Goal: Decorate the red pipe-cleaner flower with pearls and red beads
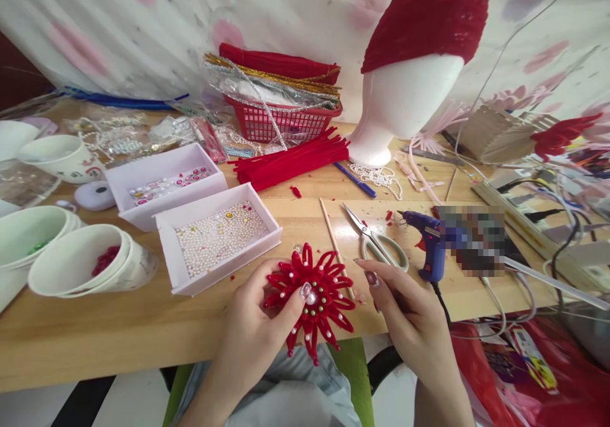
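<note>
My left hand (255, 325) grips a red pipe-cleaner flower (315, 300) dotted with small pearls, just over the table's front edge. Its thumb presses a large pearl (311, 298) at the flower's centre. My right hand (405, 316) hovers right of the flower, fingers curled loosely and pointing at it; whether it holds anything is hidden. A white box of pearls and gems (216, 236) lies left of the flower. Scissors (376, 239) and a blue glue gun (431, 239) lie just beyond my right hand.
A wooden table (119, 332) carries a second white box (164, 182), white cups (86, 265), a red basket (281, 122), red pipe cleaners (290, 160), a thin wooden stick (331, 233), a blue pen (355, 180) and a foam head with a red cap (410, 96). Cables lie at the right.
</note>
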### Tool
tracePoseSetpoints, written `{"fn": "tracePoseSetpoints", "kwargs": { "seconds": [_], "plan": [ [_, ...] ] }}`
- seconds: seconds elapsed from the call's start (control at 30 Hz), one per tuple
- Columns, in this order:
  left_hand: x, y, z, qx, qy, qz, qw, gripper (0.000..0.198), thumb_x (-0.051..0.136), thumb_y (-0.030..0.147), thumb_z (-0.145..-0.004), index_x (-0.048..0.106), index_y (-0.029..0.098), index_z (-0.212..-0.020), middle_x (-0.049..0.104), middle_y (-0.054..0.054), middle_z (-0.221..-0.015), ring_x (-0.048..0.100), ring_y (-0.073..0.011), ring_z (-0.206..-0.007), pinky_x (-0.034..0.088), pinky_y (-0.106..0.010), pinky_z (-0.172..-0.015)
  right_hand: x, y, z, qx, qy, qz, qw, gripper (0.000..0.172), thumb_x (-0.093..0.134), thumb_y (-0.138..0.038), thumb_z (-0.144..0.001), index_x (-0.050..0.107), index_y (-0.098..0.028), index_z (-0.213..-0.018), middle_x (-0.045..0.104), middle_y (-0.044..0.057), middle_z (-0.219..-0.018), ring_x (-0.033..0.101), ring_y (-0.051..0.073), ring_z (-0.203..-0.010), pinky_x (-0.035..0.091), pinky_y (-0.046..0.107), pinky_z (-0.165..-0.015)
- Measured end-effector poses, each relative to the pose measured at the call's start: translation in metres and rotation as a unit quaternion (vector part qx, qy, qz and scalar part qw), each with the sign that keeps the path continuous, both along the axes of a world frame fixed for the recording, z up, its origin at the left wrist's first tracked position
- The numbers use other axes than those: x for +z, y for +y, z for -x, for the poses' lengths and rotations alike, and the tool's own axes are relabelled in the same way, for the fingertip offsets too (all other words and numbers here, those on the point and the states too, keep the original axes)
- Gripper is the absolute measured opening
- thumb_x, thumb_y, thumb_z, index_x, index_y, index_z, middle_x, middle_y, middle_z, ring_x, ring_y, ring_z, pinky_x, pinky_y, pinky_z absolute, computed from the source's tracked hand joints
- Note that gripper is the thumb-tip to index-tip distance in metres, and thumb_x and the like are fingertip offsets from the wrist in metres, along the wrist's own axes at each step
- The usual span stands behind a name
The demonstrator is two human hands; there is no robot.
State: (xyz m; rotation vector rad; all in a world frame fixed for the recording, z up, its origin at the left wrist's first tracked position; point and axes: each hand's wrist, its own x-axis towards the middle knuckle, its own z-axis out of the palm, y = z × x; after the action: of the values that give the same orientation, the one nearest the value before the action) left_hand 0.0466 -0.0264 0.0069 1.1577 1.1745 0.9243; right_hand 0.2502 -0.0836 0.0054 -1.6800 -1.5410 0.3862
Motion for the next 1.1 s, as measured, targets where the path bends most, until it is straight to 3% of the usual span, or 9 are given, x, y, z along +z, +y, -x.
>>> {"fn": "tracePoseSetpoints", "kwargs": {
  "seconds": [0.37, 0.53, 0.7, 0.87, 1.1],
  "plan": [
    [-0.002, 0.005, 0.006, -0.032, 0.039, 0.0, 0.999, 0.026, 0.068, 0.03, -0.083, 0.069, 0.021, -0.107, 0.081, -0.004, -0.098, 0.078, -0.0218, -0.082, 0.064, -0.032, -0.071, 0.001, 0.0, 0.005, -0.014, 0.0, 0.008, 1.0, 0.024, 0.053, -0.024, -0.101, 0.073, -0.023, -0.115, 0.059, -0.002, -0.067, 0.053, 0.012, -0.054, 0.042, 0.024, -0.05],
    [0.0, 0.004, 0.009, -0.084, 0.077, -0.024, 0.993, 0.022, 0.064, 0.03, -0.088, 0.067, 0.022, -0.108, 0.081, -0.004, -0.099, 0.078, -0.0216, -0.086, 0.064, -0.032, -0.073, 0.001, 0.009, 0.008, -0.084, 0.088, -0.032, 0.992, 0.023, 0.056, -0.033, -0.101, 0.072, -0.025, -0.116, 0.055, -0.002, -0.07, 0.045, 0.012, -0.056, 0.035, 0.025, -0.049],
    [0.014, -0.004, 0.007, -0.106, 0.106, -0.114, 0.982, 0.017, 0.061, 0.024, -0.089, 0.065, 0.026, -0.106, 0.08, 0.003, -0.089, 0.077, -0.0154, -0.075, 0.062, -0.025, -0.069, 0.007, 0.021, 0.014, -0.006, 0.216, 0.017, 0.976, 0.022, 0.059, -0.038, -0.101, 0.071, -0.029, -0.117, 0.048, -0.005, -0.064, 0.042, 0.01, -0.054, 0.034, 0.023, -0.049],
    [0.02, -0.011, 0.007, -0.097, 0.157, -0.243, 0.952, 0.023, 0.058, 0.019, -0.09, 0.061, 0.025, -0.111, 0.081, 0.002, -0.097, 0.077, -0.0124, -0.076, 0.062, -0.021, -0.071, 0.007, 0.021, 0.011, 0.03, 0.253, 0.049, 0.966, 0.024, 0.059, -0.043, -0.101, 0.073, -0.031, -0.115, 0.051, -0.005, -0.069, 0.043, 0.009, -0.056, 0.036, 0.022, -0.051],
    [0.016, -0.012, 0.008, -0.104, 0.162, -0.254, 0.948, 0.023, 0.056, 0.019, -0.092, 0.059, 0.025, -0.114, 0.081, 0.002, -0.098, 0.078, -0.0114, -0.077, 0.061, -0.018, -0.067, 0.007, 0.012, 0.002, 0.049, 0.268, 0.081, 0.959, 0.023, 0.057, -0.043, -0.102, 0.074, -0.031, -0.113, 0.048, -0.005, -0.063, 0.042, 0.008, -0.055, 0.035, 0.02, -0.051]
  ]
}}
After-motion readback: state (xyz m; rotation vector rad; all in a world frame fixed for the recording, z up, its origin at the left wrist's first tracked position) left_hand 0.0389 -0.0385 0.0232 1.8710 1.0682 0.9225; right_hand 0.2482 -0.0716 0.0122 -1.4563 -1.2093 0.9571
